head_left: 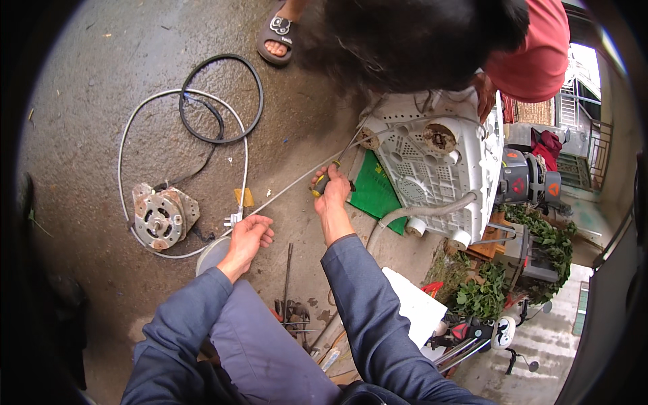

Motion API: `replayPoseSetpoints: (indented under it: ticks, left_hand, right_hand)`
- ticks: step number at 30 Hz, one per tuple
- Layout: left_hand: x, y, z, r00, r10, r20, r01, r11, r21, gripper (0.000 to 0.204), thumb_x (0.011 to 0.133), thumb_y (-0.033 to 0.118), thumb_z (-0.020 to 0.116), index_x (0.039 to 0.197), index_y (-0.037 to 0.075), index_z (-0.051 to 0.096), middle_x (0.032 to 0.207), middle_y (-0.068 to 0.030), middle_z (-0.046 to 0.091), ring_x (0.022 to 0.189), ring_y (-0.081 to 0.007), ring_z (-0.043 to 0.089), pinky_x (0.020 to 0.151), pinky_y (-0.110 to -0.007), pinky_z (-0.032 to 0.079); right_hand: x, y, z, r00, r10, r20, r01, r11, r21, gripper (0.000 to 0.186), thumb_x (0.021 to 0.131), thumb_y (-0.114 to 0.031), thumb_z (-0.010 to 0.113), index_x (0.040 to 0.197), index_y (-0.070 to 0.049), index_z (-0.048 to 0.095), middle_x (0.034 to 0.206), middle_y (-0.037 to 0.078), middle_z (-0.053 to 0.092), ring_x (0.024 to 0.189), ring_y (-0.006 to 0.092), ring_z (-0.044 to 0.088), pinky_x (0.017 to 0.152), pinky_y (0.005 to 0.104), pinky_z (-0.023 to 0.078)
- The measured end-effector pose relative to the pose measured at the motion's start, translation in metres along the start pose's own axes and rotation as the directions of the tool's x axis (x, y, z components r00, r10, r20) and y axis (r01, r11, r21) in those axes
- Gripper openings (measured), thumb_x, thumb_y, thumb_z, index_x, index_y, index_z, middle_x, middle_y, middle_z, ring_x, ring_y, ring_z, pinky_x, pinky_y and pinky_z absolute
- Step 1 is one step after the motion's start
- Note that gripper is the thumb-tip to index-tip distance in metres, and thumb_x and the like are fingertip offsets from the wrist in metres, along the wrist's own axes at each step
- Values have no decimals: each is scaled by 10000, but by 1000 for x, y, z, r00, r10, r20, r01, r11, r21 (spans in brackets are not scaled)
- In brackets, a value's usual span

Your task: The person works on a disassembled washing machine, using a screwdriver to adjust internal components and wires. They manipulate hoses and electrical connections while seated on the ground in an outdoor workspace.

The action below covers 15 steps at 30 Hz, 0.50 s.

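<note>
My right hand [332, 192] is closed round the yellow-and-black handle of a screwdriver [319, 187]. Its shaft points up toward the white plastic base [432, 162] of a tipped appliance, which looks like a washing machine. Over the ground to the left, my left hand [248, 239] has its fingers loosely bent and apart, with nothing seen in it. Close to its fingertips lies a white power plug [233, 220] on a pale cord [121, 162]. A grey ribbed hose [432, 210] runs from the base, and a green sheet [373, 183] lies under its near edge.
A rusty electric motor [162, 217] and a black ring [261, 101] lie on the wet ground at left. Another person in a red shirt [530, 47] leans over the appliance from the far side. Metal tools [291, 307] lie near my knee. Leafy plants [482, 289] stand at right.
</note>
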<state>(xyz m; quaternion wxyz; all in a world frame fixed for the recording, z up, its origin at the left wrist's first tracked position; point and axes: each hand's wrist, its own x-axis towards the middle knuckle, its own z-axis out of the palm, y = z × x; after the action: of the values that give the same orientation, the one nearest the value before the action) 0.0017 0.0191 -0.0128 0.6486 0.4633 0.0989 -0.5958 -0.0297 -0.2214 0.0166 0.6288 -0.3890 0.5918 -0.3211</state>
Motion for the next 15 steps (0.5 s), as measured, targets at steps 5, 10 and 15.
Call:
replayPoseSetpoints:
  ticks: [5,10,15]
  left_hand:
    - [-4,-15,1,998,-57,17,58,998,-15,167,1038,121,547,1103,15,658,853,-51,690,702,-121,639,632,-269,529]
    - [-1,-25,-3,998,-64,17,64,998,4,186,1001,90,539,1118,1,654,853,-59,686,686,-123,629,606,-270,515]
    - [5,-32,-11,998,-69,9,69,997,39,196,997,85,534,1135,6,649,870,-60,689,695,-124,633,610,-270,523]
  right_hand:
    - [3,-5,-3,1000,5,19,-5,1000,-13,175,1060,-191,588,1008,-27,556,864,91,643,703,205,633,566,358,541]
    - [5,-7,-6,1000,-18,0,18,999,-45,190,1063,-197,586,1025,-11,572,861,109,647,699,225,633,585,370,552]
    - [8,-5,-9,1000,-11,2,11,1000,-28,196,1066,-200,580,1022,-10,572,863,108,648,694,223,632,580,366,551]
